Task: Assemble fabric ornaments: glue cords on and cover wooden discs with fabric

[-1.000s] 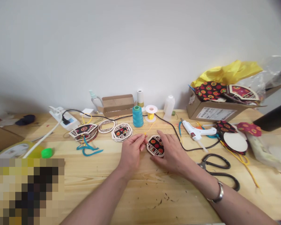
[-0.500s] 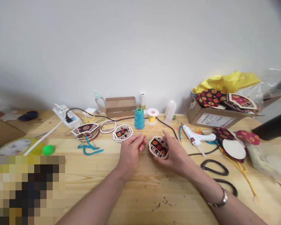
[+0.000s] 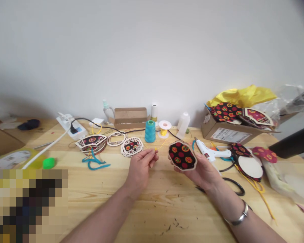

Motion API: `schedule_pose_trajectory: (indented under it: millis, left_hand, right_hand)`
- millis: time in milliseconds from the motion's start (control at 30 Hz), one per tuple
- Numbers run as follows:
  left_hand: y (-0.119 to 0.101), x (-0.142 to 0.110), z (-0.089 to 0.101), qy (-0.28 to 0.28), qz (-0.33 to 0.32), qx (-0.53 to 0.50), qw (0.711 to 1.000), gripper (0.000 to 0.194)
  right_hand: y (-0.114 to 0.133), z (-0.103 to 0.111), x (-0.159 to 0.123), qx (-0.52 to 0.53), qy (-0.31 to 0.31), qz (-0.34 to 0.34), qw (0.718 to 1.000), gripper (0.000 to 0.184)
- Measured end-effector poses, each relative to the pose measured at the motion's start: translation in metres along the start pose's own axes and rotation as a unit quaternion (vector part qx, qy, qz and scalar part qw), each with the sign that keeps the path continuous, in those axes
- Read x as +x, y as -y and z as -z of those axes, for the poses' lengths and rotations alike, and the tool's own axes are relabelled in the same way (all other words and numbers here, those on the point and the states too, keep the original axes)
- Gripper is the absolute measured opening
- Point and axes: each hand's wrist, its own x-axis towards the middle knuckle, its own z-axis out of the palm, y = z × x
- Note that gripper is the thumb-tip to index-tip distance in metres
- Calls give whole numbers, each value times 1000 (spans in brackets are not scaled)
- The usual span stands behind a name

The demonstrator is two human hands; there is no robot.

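My right hand (image 3: pixel 201 170) holds a fabric-covered wooden ornament (image 3: pixel 182 155) off the table, its black side with red and green circles turned up. My left hand (image 3: pixel 142 165) pinches the end of a thin yellow cord (image 3: pixel 160 145), which runs back to a small yellow spool (image 3: pixel 164 127). The two hands are close together above the middle of the wooden table (image 3: pixel 131 206).
A teal thread cone (image 3: pixel 150 131), a white glue gun (image 3: pixel 210 151), black scissors (image 3: pixel 230 185), stacked cutout ornaments (image 3: pixel 131 145), a power strip (image 3: pixel 71 125), a cardboard box of fabric (image 3: pixel 228 130) and a round white disc (image 3: pixel 250 167) lie around.
My right hand lifted the ornament from the table and turned it over, so the fabric side now faces up. My left hand stays pinched on the cord.
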Motion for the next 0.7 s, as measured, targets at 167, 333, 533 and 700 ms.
schedule_pose_trajectory:
  millis: [167,333,533,700]
  left_hand:
    - [-2,-2,-2,2,2,3,1000,21]
    - [-3,-2,-2,5,1,9,1000,19]
    - [-4,-1,-1,-1,-18,37,999,19]
    - [-1,1,2,3,-30,81,996,20]
  right_hand:
    - [5,2,0,-45,-32,-7,998,62]
    - [4,3,1,-4,-22,12,1000,65]
    - [-8,-4,-5,-326,-74,47,941,94]
    - [-20,-12,-8,-534,-72,83,838,89]
